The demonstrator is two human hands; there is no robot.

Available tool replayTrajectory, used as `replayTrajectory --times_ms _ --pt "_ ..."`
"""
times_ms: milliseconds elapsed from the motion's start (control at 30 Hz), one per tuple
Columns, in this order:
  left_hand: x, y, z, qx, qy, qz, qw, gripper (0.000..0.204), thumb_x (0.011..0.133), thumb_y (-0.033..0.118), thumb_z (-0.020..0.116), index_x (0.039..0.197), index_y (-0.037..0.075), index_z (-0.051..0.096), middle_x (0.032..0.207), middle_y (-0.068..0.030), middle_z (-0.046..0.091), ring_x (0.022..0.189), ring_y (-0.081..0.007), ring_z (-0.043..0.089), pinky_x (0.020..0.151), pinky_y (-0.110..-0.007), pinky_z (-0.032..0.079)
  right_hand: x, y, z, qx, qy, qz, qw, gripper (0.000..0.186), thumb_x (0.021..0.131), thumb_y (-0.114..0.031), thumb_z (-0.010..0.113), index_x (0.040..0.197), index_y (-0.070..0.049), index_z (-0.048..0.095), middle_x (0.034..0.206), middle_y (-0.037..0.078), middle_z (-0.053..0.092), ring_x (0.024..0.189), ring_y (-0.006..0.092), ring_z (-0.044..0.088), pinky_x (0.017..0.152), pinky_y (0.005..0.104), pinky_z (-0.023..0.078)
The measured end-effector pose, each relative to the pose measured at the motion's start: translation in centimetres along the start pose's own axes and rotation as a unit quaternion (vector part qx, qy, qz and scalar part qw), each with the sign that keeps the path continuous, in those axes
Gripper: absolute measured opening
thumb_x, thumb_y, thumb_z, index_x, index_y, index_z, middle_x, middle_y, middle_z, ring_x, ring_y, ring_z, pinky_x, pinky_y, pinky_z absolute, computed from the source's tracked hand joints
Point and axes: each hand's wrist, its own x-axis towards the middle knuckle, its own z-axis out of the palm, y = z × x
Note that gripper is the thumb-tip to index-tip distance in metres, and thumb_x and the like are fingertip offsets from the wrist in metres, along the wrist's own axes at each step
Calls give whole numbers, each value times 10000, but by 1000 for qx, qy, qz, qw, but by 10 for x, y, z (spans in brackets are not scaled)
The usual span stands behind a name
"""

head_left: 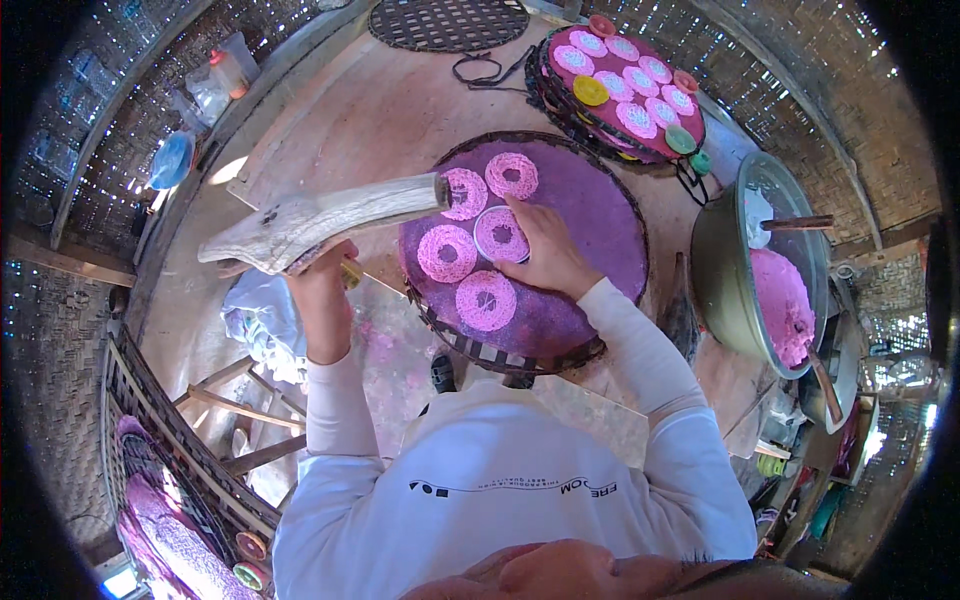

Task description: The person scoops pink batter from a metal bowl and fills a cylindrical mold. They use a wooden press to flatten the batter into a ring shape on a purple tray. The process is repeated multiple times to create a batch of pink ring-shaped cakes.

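Note:
In my left hand (318,295) is a pale, weathered wooden tool (315,220) with a bent end and a yellowish part (350,272) beneath it, raised at the left edge of a round purple mat (590,290). My right hand (540,245) rests on that mat, fingers curved round a thin ring (477,235) with a pink lacy round (500,232) inside. Around it lie several more pink rounds (447,253) with holes or pinched centres, one at the top (511,176) and another near the front (486,300); one is partly behind the tool.
A stack of round trays (655,105) with pink rounds stands at back right, beside cords (490,70). A dark woven tray (448,22) lies behind. At right is a large bowl (725,290) of pink paste (780,305) with wooden handles. Woven racks (190,450) and white cloth (260,320) are at left.

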Motion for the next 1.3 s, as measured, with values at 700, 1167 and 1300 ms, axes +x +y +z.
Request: replayTrajectory --times_ms 700,1167,1300 --pt "-17 0 35 -73 25 49 996 78 759 84 642 804 31 605 710 -56 586 623 -148 554 563 -271 434 -90 -26 -31 -1 6 132 991 921 683 -295 714 1383 4 196 1344 229 360 1210 377 371 1032 426 259" --pt "-64 7 83 -229 -449 -89 859 458 814 289 587 1176 24 496 1118 -108 554 1014 -237 549 935 -352 400 -49 -111 -198 170 206 61 962 400 934 -284 412 920 55 623 773 153 641 685 211 618 658 319 482" --pt "-68 68 103 -60 -612 64 786 452 759 339 603 1076 29 516 981 -108 552 901 -255 565 827 -353 430 -18 -102 -222 371 274 -12 887 375 938 -313 409 892 -8 621 603 76 581 458 134 526 459 259 424"
